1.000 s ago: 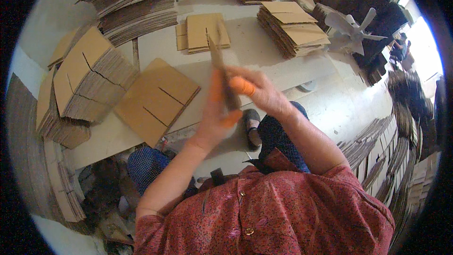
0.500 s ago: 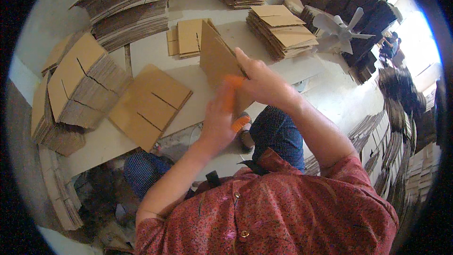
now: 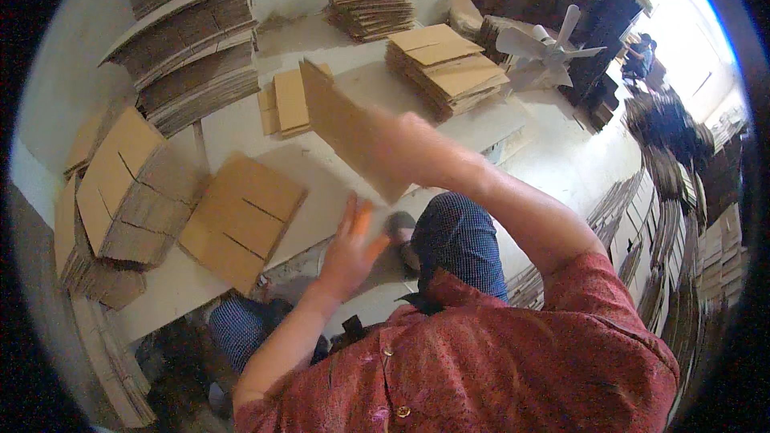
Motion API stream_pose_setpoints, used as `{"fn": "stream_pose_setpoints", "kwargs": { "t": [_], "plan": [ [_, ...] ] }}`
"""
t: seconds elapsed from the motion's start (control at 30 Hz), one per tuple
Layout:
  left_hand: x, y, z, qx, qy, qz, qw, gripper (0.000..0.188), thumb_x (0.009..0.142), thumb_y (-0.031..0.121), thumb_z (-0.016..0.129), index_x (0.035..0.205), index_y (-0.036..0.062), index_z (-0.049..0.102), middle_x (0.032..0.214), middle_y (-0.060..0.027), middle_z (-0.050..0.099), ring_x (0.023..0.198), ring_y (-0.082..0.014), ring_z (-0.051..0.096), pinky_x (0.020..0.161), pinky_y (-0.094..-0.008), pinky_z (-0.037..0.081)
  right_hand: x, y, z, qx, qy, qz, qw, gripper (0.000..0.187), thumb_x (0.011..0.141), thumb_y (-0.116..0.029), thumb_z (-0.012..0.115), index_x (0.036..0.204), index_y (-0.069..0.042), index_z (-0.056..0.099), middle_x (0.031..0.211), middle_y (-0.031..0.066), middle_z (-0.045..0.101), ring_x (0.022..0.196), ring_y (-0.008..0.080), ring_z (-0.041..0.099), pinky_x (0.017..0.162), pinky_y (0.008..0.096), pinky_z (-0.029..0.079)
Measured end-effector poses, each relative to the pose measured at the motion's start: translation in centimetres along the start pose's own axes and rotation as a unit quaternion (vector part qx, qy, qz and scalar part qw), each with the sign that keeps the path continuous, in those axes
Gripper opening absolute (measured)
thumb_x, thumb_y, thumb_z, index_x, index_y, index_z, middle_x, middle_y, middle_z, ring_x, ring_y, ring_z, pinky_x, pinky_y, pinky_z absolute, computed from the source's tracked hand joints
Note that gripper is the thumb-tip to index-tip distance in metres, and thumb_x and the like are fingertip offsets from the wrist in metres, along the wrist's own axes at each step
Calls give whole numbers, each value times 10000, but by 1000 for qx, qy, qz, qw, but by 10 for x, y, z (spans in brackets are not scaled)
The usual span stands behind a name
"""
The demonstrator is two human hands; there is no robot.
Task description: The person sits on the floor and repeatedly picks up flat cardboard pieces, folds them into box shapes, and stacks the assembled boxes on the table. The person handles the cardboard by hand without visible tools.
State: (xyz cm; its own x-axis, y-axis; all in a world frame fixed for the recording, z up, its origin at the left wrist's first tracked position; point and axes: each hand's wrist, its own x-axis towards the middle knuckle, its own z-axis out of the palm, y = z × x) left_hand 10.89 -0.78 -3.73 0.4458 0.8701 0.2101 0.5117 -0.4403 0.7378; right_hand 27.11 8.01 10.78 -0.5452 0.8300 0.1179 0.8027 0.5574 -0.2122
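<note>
My right hand (image 3: 407, 151) grips the edge of a brown cardboard sheet (image 3: 338, 122), which stands tilted on edge above the white table; motion blurs the hand, and its fingertips are hidden. Below the sheet, apart from it, my left hand (image 3: 350, 250) is open with nothing in it. An orange finger cover (image 3: 362, 218) shows on that hand, its fingers spread and slightly blurred. Left of my left hand lies a slotted cardboard stack (image 3: 242, 220) with two dark slits. Behind the held sheet rests a small pile of cardboard pieces (image 3: 290, 101).
Tall cardboard stacks (image 3: 192, 48) stand at the far left, with a leaning slotted bundle (image 3: 132, 192) nearer. Two further piles, one the flat cardboard pile (image 3: 449, 64), sit at the back. A white-bladed fan (image 3: 553, 52) stands right of them. A person (image 3: 639, 56) is far off.
My left hand has come off the cardboard sheet and moved down toward me. My right hand keeps the sheet, which has shifted slightly left and lower in the view. The whole view has shifted too.
</note>
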Motion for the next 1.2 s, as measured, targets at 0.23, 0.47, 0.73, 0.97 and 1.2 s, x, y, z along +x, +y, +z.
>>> {"fn": "stream_pose_setpoints", "kwargs": {
  "t": [0.23,0.47,0.73,0.97,1.2],
  "plan": [
    [-5,-15,3,6,53,49,997,497,852,287,606,1230,-4,470,1347,-276,356,1091,-416,512,859,-405,471,8,60,-67,-135,331,50,933,557,762,51,454,1294,-89,366,1250,247,472,1037,438,513,852,476,438],
    [9,-27,-8,29,108,61,992,431,814,185,641,1185,2,520,1300,-262,428,1058,-403,539,864,-395,473,43,199,19,-218,49,247,943,469,846,-164,514,1296,-152,382,1355,152,378,1157,448,422,895,559,389],
    [138,-96,-53,249,102,-6,963,646,781,277,680,1302,14,404,1386,-203,344,1255,-382,353,1032,-435,309,36,188,45,-245,195,200,928,472,867,-362,539,1260,-118,443,1277,146,465,1115,411,472,913,547,374],
    [236,-141,-57,401,-7,-86,912,742,753,389,679,1342,63,368,1394,-164,350,1265,-376,343,1023,-434,328,18,60,98,193,296,44,934,335,800,-187,672,1053,21,599,1009,221,617,959,359,590,807,390,469],
    [244,-183,-79,240,13,-54,969,422,816,356,633,1105,49,614,1140,-132,602,1078,-273,544,916,-330,416,16,69,112,360,194,160,898,273,861,-208,602,979,36,638,832,190,656,746,199,602,677,314,464]
  ]
}}
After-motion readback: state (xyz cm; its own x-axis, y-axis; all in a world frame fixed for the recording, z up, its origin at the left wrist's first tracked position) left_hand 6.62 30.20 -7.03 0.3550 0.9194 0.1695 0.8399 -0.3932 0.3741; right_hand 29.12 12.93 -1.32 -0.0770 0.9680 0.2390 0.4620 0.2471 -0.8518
